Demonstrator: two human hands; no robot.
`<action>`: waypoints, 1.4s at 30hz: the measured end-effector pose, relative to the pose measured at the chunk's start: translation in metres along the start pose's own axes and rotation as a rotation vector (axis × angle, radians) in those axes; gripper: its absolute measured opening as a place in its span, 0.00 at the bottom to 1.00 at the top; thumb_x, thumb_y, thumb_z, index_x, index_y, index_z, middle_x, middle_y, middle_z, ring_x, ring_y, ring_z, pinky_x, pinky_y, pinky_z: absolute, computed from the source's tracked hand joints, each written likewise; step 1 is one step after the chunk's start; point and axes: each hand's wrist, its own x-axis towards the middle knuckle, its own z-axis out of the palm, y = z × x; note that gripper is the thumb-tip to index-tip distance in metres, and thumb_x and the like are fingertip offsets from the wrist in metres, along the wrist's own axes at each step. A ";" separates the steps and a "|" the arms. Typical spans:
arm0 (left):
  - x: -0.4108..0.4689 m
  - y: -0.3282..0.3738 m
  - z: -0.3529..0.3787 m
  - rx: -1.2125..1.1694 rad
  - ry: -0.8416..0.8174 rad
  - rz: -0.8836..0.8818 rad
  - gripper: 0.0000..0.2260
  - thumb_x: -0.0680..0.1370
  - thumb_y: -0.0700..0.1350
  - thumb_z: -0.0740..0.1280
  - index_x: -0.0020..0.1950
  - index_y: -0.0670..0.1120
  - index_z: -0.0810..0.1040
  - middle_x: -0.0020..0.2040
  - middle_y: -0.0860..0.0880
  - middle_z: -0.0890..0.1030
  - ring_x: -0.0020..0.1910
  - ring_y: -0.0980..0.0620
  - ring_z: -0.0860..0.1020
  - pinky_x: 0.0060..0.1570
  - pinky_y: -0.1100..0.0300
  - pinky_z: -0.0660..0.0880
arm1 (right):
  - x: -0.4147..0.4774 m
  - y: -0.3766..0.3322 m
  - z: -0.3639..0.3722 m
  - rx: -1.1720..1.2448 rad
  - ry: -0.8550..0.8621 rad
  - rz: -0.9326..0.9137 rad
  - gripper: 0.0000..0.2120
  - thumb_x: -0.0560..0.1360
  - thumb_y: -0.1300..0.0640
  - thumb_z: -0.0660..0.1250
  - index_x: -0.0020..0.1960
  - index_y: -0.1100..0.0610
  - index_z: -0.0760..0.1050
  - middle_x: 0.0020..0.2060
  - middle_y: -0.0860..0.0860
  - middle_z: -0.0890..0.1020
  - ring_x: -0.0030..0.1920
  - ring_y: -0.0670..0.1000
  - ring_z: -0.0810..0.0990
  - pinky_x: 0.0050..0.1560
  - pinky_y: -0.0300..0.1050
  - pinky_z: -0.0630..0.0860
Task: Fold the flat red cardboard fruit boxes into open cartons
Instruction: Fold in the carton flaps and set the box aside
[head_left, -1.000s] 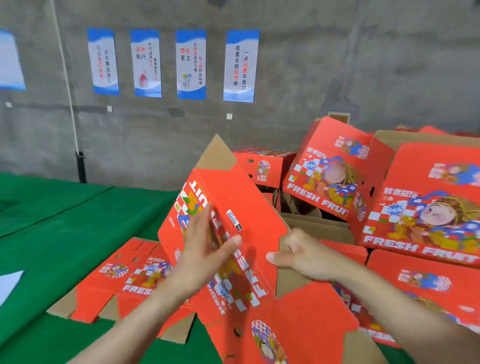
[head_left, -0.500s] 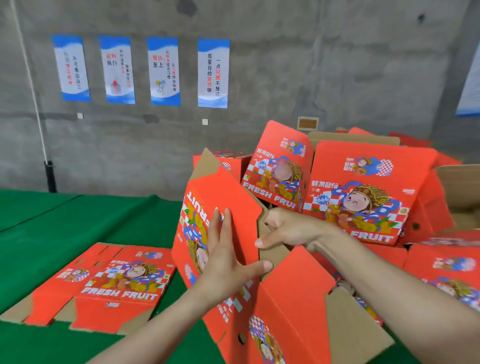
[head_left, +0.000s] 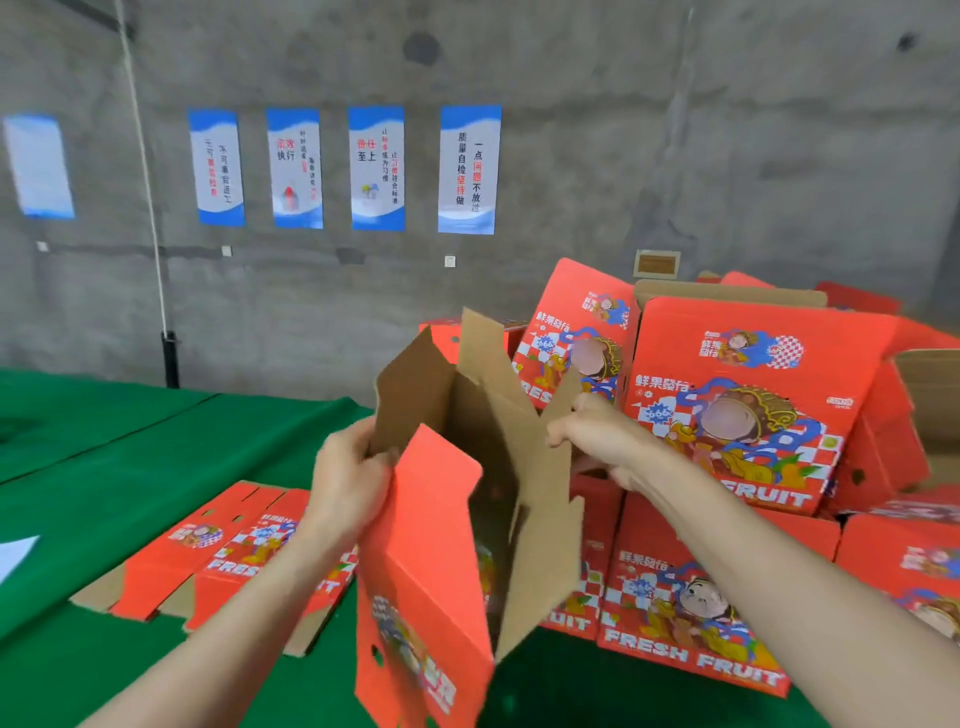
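Green table (head_left: 104, 467), half-opened box (head_left: 441, 545): left hand (head_left: 348, 483) and right hand (head_left: 602, 441) pinch opposite flaps; uneven pulling could collapse it.

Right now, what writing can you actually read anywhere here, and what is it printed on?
"FRESH FRUIT": front of the lower assembled box.
"FRUIT": bottom of the big tilted box; its Chinese title is blurred.
"FRES": flat box on the green table, partly hidden by the left hand.
Four blue wall posters: Chinese text, too blurred to quote.
Held box, gripped also by the right hand: print smeared.
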 end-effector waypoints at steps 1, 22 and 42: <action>0.005 0.001 -0.006 -0.099 -0.011 -0.059 0.13 0.73 0.30 0.63 0.36 0.47 0.78 0.26 0.57 0.77 0.27 0.61 0.72 0.25 0.69 0.66 | 0.002 0.002 -0.001 -0.023 0.027 -0.019 0.07 0.72 0.66 0.65 0.47 0.58 0.69 0.46 0.55 0.76 0.44 0.52 0.77 0.36 0.41 0.77; 0.097 0.013 -0.067 -0.023 -0.450 -0.184 0.11 0.76 0.26 0.61 0.39 0.38 0.77 0.31 0.49 0.81 0.32 0.52 0.77 0.35 0.63 0.70 | 0.006 -0.003 -0.010 -0.345 -0.339 -0.570 0.02 0.72 0.53 0.74 0.41 0.48 0.83 0.38 0.46 0.85 0.38 0.46 0.81 0.44 0.42 0.77; 0.104 -0.077 0.046 -0.108 -0.685 -0.201 0.16 0.75 0.29 0.65 0.32 0.46 0.82 0.30 0.53 0.77 0.28 0.59 0.72 0.28 0.69 0.68 | -0.055 0.094 -0.077 -0.329 -0.044 -0.296 0.36 0.66 0.37 0.66 0.46 0.74 0.76 0.43 0.69 0.80 0.36 0.50 0.77 0.39 0.52 0.74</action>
